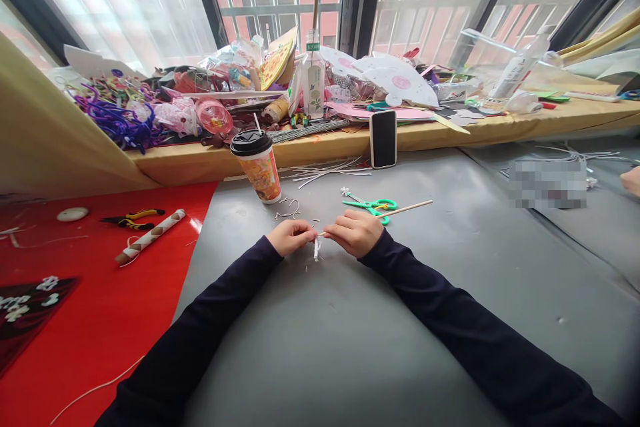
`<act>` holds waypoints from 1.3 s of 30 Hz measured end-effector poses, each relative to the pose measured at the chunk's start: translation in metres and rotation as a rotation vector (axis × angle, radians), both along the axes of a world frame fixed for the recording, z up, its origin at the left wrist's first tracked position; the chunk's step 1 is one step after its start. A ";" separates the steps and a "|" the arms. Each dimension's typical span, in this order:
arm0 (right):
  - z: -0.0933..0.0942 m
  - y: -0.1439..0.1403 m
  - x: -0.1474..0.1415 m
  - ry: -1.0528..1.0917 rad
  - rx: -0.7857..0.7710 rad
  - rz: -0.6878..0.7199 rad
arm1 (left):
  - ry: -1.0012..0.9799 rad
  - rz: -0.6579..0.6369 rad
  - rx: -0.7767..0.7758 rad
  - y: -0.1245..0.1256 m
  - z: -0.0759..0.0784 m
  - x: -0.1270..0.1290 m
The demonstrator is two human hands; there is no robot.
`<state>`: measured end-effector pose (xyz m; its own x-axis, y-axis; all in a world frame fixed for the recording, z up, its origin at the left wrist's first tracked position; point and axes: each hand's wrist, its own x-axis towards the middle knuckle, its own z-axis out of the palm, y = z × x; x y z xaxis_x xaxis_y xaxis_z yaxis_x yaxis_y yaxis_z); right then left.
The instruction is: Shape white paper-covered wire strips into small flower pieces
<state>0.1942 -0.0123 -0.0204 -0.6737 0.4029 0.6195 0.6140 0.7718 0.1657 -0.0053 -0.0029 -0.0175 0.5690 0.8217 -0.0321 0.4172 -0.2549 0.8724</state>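
Mid-desk, my left hand (pixel 290 236) and right hand (pixel 356 232) pinch shut on a thin wooden stick (pixel 404 207) wrapped with white strip (pixel 317 248); green scissors (pixel 371 205) lie just behind.

No legible text anywhere — bottle (pixel 313 83) on the sill has a green-topped label w/ print too small to read; cup (pixel 259 167) shows only a colourful pattern, no readable words.
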 end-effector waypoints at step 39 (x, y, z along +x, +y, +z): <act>0.003 -0.010 -0.006 0.037 0.042 -0.057 | -0.150 -0.026 -0.140 0.000 0.002 -0.003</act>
